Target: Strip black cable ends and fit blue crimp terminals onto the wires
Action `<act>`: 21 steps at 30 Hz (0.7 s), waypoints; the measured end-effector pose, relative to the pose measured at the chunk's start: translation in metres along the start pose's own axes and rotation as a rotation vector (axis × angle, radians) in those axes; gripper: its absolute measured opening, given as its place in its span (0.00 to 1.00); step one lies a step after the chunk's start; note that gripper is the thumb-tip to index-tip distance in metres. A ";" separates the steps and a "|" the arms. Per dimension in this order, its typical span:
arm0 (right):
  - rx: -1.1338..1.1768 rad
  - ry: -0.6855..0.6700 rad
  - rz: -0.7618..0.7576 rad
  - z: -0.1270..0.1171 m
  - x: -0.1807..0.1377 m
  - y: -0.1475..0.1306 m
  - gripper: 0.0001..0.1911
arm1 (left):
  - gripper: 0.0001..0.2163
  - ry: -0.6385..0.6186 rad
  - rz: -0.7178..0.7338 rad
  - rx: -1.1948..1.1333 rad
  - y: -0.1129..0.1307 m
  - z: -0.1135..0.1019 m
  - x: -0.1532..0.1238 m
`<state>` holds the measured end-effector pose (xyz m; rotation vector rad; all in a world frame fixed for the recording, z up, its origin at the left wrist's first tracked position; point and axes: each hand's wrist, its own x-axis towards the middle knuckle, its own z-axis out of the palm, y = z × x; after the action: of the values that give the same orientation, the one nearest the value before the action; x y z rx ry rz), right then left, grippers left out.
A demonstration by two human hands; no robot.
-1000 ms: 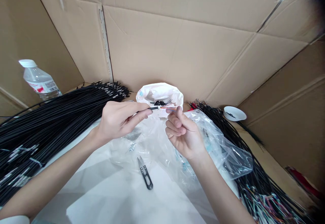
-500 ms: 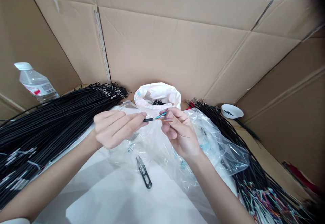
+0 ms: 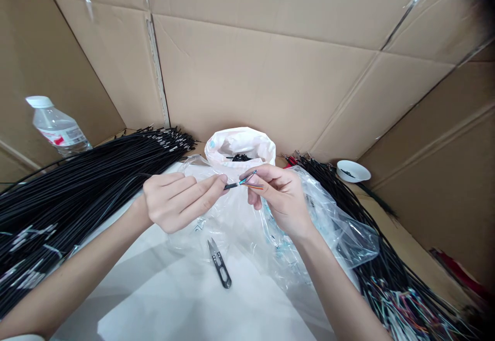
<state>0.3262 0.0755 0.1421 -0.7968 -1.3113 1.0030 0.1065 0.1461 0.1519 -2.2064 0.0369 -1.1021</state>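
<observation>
Between my hands is the end of a black cable (image 3: 231, 186), its thin coloured inner wires (image 3: 253, 186) fanning out of the sheath. My left hand (image 3: 181, 199) is closed, pinching the black sheath just behind its cut end. My right hand (image 3: 284, 197) has its thumb and fingers closed on the coloured wires; some orange and brown ones stick out below the thumb. Thread snips (image 3: 220, 266) lie on the white surface below the hands, blades pointing away from me. Clear plastic bags (image 3: 255, 233) spread under both hands.
Black cables (image 3: 96, 171) are heaped on the left near a water bottle (image 3: 60, 127). A white bag (image 3: 268, 145) holding black pieces stands ahead. On the right are a white bowl (image 3: 359, 171) and more cables (image 3: 348, 212) with coloured wire ends. Cardboard walls (image 3: 263, 73) surround the place.
My right hand has shifted slightly right, its fingers changing position on the wires. The cable end has moved a little right and now tilts up toward the right. The snips have stayed put.
</observation>
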 end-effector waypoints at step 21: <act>-0.036 0.051 0.059 0.004 0.001 0.003 0.09 | 0.08 0.008 0.066 0.070 -0.007 0.008 -0.002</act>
<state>0.3223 0.0769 0.1403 -0.8876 -1.2712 1.0016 0.1090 0.1565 0.1512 -2.1237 0.0727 -1.0604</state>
